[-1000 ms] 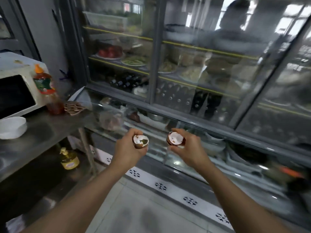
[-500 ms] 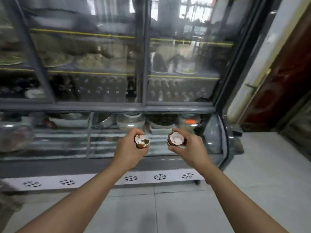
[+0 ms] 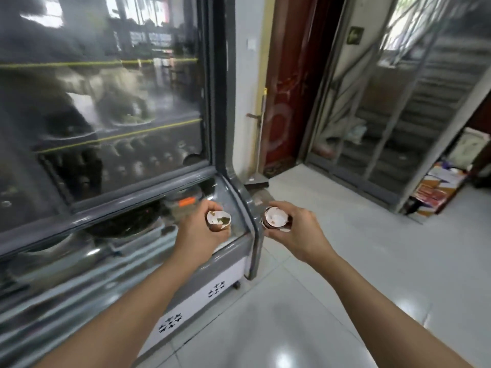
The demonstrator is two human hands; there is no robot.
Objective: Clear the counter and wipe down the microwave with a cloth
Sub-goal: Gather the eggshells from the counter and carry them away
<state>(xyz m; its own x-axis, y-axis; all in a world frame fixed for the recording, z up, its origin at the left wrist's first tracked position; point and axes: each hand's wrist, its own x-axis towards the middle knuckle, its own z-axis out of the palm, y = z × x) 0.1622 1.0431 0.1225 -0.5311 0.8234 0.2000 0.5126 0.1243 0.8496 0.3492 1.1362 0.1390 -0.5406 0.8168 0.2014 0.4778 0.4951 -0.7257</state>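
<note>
My left hand [image 3: 202, 229] grips a broken eggshell half [image 3: 219, 220] with a white inside and a dark scrap in it. My right hand [image 3: 297, 232] grips another broken eggshell [image 3: 276, 217], brown outside and white inside. Both hands are held out at waist height, a short gap apart, in front of the corner of a glass display fridge [image 3: 239, 197]. The counter, the microwave and any cloth are out of view.
The glass-fronted fridge fills the left side, with dishes and bottles on its shelves. A dark red door [image 3: 289, 88] and a leaning mop handle [image 3: 260, 134] stand behind its corner. Metal grille doors [image 3: 398, 102] are at right, with stacked boxes [image 3: 438, 189] beside them. Glossy white tile floor [image 3: 345, 261] stretches ahead.
The view has swung right: the counter with microwave and bottle left the frame, then the fridge slid left and the doorway appeared. Both hands keep holding their eggshells in the same pose.
</note>
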